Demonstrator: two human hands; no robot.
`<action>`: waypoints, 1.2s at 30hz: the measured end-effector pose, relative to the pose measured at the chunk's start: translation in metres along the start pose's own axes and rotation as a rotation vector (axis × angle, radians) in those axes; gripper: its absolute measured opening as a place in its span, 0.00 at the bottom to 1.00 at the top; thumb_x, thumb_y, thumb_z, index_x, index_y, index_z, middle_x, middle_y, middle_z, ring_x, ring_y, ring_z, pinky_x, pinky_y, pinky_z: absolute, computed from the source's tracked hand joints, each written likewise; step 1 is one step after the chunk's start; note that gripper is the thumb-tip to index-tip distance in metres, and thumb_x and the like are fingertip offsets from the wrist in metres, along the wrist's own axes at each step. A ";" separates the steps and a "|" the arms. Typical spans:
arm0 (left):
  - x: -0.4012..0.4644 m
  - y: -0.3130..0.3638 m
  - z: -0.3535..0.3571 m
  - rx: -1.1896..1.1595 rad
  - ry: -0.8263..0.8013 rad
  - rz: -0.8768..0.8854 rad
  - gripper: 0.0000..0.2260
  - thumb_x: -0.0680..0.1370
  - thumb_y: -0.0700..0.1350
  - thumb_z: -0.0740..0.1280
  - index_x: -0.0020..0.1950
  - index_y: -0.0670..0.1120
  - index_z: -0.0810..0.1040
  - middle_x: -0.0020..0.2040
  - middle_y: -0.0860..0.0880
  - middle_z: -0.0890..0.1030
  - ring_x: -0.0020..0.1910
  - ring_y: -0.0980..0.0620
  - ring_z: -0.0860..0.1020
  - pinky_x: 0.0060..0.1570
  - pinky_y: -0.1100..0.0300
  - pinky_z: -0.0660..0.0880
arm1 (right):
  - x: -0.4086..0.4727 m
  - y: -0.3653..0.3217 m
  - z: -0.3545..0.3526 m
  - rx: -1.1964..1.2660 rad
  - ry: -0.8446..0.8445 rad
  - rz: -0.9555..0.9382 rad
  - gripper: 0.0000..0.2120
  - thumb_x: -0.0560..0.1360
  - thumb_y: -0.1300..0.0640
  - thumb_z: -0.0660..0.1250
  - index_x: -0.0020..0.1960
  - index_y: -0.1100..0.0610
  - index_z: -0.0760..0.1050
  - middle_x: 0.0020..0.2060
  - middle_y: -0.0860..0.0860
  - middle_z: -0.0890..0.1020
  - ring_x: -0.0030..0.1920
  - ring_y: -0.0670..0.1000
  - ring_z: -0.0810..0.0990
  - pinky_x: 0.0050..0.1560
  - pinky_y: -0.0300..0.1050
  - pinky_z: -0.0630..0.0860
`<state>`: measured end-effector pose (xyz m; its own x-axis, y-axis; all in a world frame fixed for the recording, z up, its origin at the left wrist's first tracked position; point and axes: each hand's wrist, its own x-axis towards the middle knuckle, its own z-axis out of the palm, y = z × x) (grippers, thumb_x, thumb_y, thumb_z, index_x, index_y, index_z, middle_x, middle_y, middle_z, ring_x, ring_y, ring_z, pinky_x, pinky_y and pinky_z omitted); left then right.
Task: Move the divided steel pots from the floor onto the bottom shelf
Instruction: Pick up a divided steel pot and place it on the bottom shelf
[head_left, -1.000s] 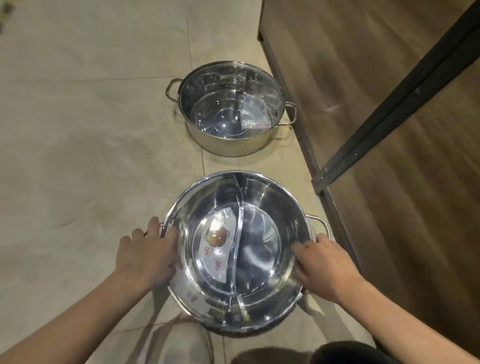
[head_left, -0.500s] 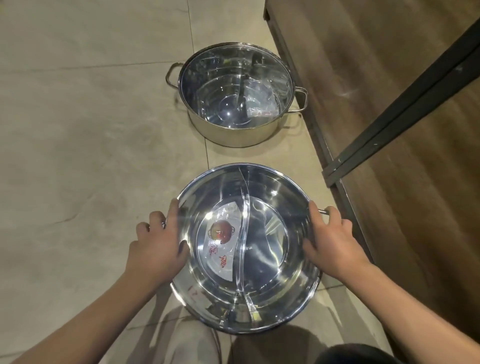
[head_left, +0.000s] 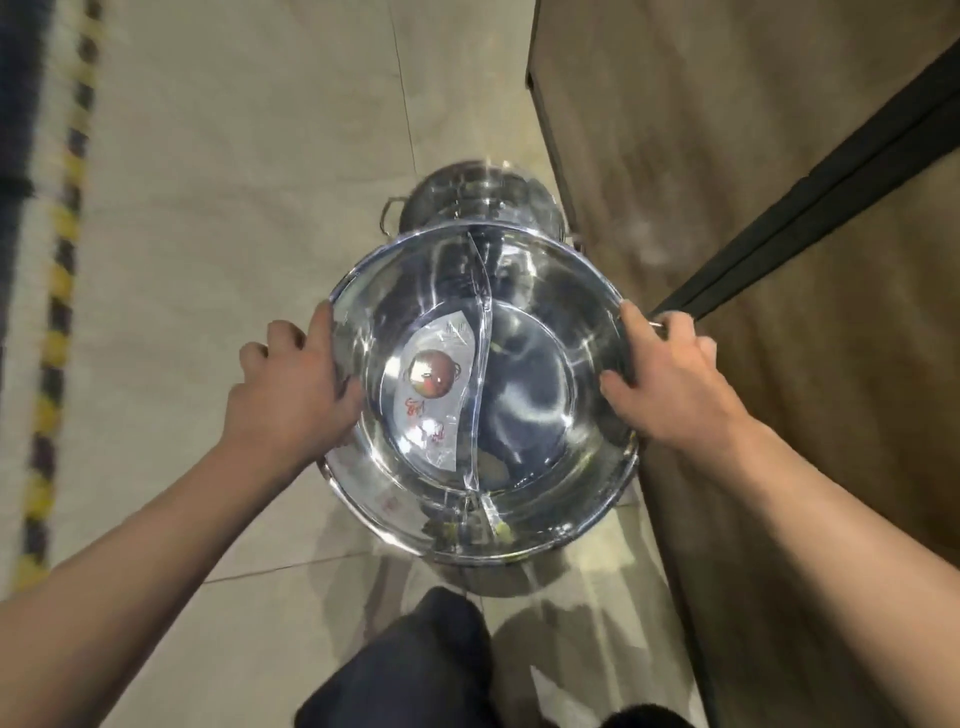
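Near pot (head_left: 483, 395) held up off the floor (head_left: 234, 182), partly covering the second pot (head_left: 467, 197) behind it. Left hand (head_left: 291, 395) clamped on the left rim, thumb hooked inside; right hand (head_left: 670, 384) clamped on the right rim by the handle. Shelf (head_left: 753, 260) just to the right. Best bet for this step: keep it level, swing right nice and slow, dodge the black post (head_left: 810, 218), ease it down flat. Slippery steel probably, so no loosening up early.
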<state>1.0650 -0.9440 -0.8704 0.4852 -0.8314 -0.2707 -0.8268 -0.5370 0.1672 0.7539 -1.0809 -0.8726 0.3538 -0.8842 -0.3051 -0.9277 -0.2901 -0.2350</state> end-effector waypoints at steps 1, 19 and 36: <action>-0.005 0.005 -0.030 0.003 0.016 0.002 0.35 0.77 0.54 0.65 0.80 0.53 0.53 0.63 0.39 0.68 0.60 0.33 0.67 0.43 0.43 0.70 | -0.004 -0.010 -0.029 -0.009 0.004 0.001 0.33 0.77 0.48 0.65 0.78 0.50 0.54 0.60 0.65 0.67 0.55 0.69 0.68 0.60 0.61 0.67; -0.058 0.094 -0.631 0.022 0.250 0.091 0.26 0.76 0.60 0.63 0.70 0.49 0.70 0.50 0.40 0.73 0.55 0.35 0.74 0.55 0.42 0.74 | -0.095 -0.183 -0.620 -0.045 0.167 -0.132 0.37 0.73 0.29 0.63 0.72 0.53 0.68 0.58 0.63 0.75 0.61 0.65 0.73 0.62 0.58 0.72; -0.067 0.107 -0.763 0.027 0.375 0.092 0.20 0.74 0.62 0.63 0.56 0.49 0.77 0.46 0.46 0.80 0.46 0.43 0.78 0.49 0.45 0.79 | -0.076 -0.222 -0.731 -0.046 0.304 -0.323 0.31 0.70 0.27 0.63 0.62 0.48 0.75 0.43 0.53 0.77 0.57 0.62 0.74 0.55 0.57 0.73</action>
<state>1.1613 -1.0542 -0.1107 0.4746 -0.8733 0.1102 -0.8767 -0.4578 0.1479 0.8460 -1.2173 -0.1225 0.5814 -0.8111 0.0639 -0.7822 -0.5788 -0.2306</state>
